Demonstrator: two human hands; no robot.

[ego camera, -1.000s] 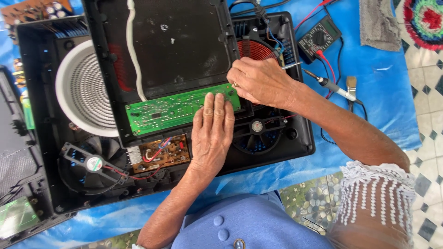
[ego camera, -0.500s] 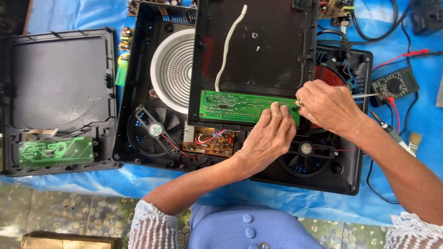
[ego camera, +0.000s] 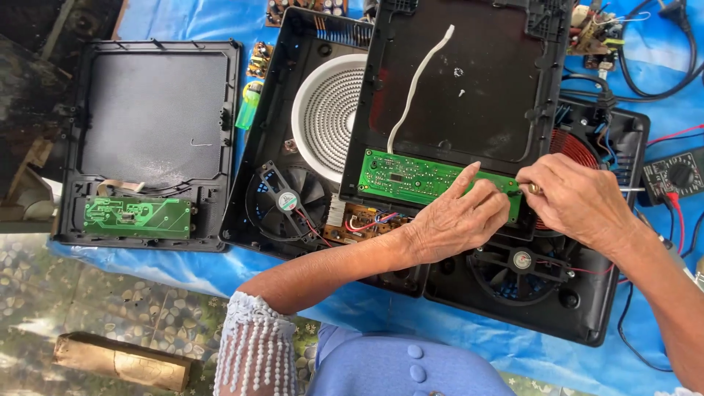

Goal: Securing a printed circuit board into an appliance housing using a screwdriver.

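Note:
An opened black induction cooker (ego camera: pixel 264 220) lies on a blue sheet (ego camera: pixel 183 271). Its flipped top panel (ego camera: pixel 469 81) carries a long green circuit board (ego camera: pixel 403 176) along its near edge. My left hand (ego camera: pixel 458 220) rests on the board's right half, fingers curled and index finger stretched toward the right end. My right hand (ego camera: pixel 579 202) meets it there, thumb and fingers pinched. A thin pale tool shaft (ego camera: pixel 634 189) sticks out behind this hand. The pinched fingertips hide what they touch.
A white round coil (ego camera: pixel 326 117), a red coil (ego camera: pixel 583 147), two fans (ego camera: pixel 290 198) (ego camera: pixel 521 260) and a brown board (ego camera: pixel 363 220) sit in the housing. A second black panel (ego camera: pixel 150 125) with a green board (ego camera: pixel 136 216) lies left. A multimeter (ego camera: pixel 678 176) and cables are right.
The view has swung left, so the second panel now shows. My left hand went from lying flat on the green board to curled near its right end. My right hand stayed there.

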